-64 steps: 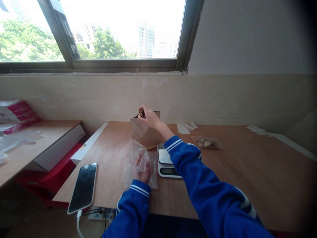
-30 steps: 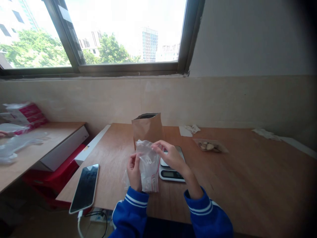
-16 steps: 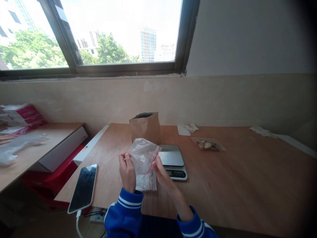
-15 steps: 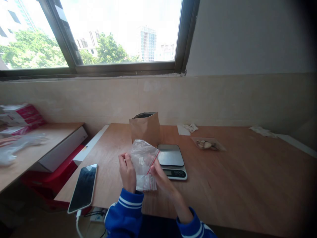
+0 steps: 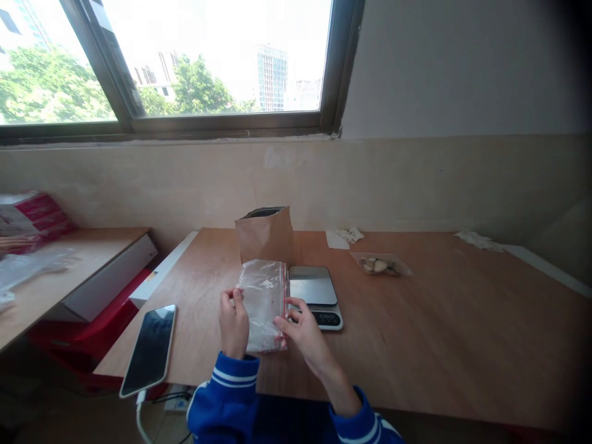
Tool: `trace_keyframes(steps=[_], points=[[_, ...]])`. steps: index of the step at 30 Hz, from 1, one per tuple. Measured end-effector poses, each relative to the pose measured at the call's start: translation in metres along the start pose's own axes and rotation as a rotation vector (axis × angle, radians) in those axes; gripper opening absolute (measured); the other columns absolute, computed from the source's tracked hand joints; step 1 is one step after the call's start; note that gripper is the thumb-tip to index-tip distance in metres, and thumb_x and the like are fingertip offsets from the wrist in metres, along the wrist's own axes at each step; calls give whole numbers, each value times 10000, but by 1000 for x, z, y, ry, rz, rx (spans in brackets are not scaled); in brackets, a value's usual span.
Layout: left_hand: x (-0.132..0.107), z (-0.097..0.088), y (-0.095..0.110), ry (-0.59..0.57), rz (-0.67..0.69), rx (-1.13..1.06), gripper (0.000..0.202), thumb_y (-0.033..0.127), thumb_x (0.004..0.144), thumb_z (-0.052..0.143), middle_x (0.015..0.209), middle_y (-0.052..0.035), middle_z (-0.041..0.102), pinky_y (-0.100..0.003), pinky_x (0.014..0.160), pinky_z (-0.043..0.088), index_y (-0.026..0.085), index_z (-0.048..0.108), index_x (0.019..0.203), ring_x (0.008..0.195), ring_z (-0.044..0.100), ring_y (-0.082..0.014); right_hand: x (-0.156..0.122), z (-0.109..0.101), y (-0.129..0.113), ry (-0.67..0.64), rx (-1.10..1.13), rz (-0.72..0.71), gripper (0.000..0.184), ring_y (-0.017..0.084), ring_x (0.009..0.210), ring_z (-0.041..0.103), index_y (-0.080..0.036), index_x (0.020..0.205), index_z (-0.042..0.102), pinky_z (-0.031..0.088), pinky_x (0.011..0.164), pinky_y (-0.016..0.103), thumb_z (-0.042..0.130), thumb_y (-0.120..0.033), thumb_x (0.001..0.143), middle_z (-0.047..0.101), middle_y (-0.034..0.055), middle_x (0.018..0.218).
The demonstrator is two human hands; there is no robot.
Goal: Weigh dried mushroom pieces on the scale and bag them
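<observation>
A clear zip-lock bag (image 5: pixel 263 296) with a red seal line along its right side is stretched between my two hands. My left hand (image 5: pixel 234 320) pinches its left edge. At the sealed side, my right hand (image 5: pixel 303 330) grips the bag between thumb and fingers. More clear bags with red seals lie underneath, partly covered. Just right of the bag stands a kitchen scale (image 5: pixel 314 287) with a bare metal plate, its display partly behind my right hand. Behind the bag, a brown paper pouch (image 5: pixel 266 237) stands upright with its top open.
A clear bag with pale pieces inside (image 5: pixel 380 265) lies right of the scale. Crumpled tissue (image 5: pixel 350 235) rests near the wall. At the table's left edge lies a phone (image 5: pixel 148 348) with a white cable (image 5: pixel 140 413). Plastic and pink-white boxes (image 5: pixel 39 216) occupy another table.
The held bag has turned from tilted to nearly upright and flatter, with its red seal now running vertically. My right hand has shifted slightly, its fingers more spread along the seal.
</observation>
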State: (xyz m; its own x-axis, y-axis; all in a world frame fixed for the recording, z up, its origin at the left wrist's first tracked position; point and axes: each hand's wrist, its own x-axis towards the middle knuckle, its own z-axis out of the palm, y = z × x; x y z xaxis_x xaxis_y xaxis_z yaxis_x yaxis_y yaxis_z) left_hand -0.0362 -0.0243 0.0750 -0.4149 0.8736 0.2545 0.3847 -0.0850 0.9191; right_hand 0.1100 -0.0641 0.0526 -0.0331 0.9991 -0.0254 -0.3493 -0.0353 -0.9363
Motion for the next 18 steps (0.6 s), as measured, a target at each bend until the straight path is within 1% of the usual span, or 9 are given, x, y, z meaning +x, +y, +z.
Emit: trace_keyframes(steps=[2,5,7,9,10,12,15,16,18], points=[[2,-2,-3,-20,21,41,199,374,877,410,850,-73,624,-359,753,457,202,506,850,840,603,-238,-1,0,5,44,-101,-74,458,177,635,624,-263,1091,526,511,472,297,712,-460,722,612,1,830],[2,-3,-11,-60,23,167,166,324,894,375,873,-86,621,-362,751,462,203,482,856,859,611,-243,-2,-3,11,104,-191,-152,308,163,777,616,-221,1106,571,543,615,310,586,-413,865,625,44,974],[0,-2,-16,-54,-15,316,155,292,900,368,875,-88,608,-340,697,459,194,487,886,819,616,-234,-2,-12,11,131,-209,-164,300,171,811,602,-222,1110,581,541,650,325,573,-405,873,622,56,1015],[-3,0,-21,-46,-12,467,168,267,901,378,886,-84,587,-305,635,443,175,503,967,782,612,-215,0,-29,7,200,-268,-195,329,205,807,595,-247,1088,595,534,635,351,614,-434,818,621,61,1003],[-5,0,-22,-51,18,524,191,255,900,387,896,-80,575,-287,611,433,168,508,1020,770,608,-204,2,-42,3,247,-327,-223,334,219,802,591,-247,1070,602,528,640,363,619,-442,800,617,69,997],[-8,-1,-24,-83,108,598,256,234,899,394,916,-71,550,-264,583,421,170,506,1120,740,597,-181,9,-74,-4,378,-573,-329,299,231,799,584,-210,1014,607,511,686,382,558,-436,826,600,100,998],[-11,-8,-21,-123,180,694,306,267,903,398,1000,-91,521,-280,582,437,201,547,1162,692,578,-167,28,-133,-15,436,-962,-462,238,264,930,568,-193,948,607,463,857,430,447,-351,870,577,122,966],[-11,-11,-18,-115,201,727,312,290,899,413,1046,-110,512,-303,610,455,204,572,1153,721,583,-181,36,-153,-18,469,-1063,-475,242,273,969,560,-183,956,607,449,887,436,429,-321,869,566,135,981],[-13,-13,-10,-73,270,771,335,327,885,447,1161,-152,485,-372,718,479,209,604,1157,879,589,-243,51,-189,-21,554,-1231,-482,274,292,1026,539,-142,1000,604,428,921,451,405,-259,852,536,176,1046]])
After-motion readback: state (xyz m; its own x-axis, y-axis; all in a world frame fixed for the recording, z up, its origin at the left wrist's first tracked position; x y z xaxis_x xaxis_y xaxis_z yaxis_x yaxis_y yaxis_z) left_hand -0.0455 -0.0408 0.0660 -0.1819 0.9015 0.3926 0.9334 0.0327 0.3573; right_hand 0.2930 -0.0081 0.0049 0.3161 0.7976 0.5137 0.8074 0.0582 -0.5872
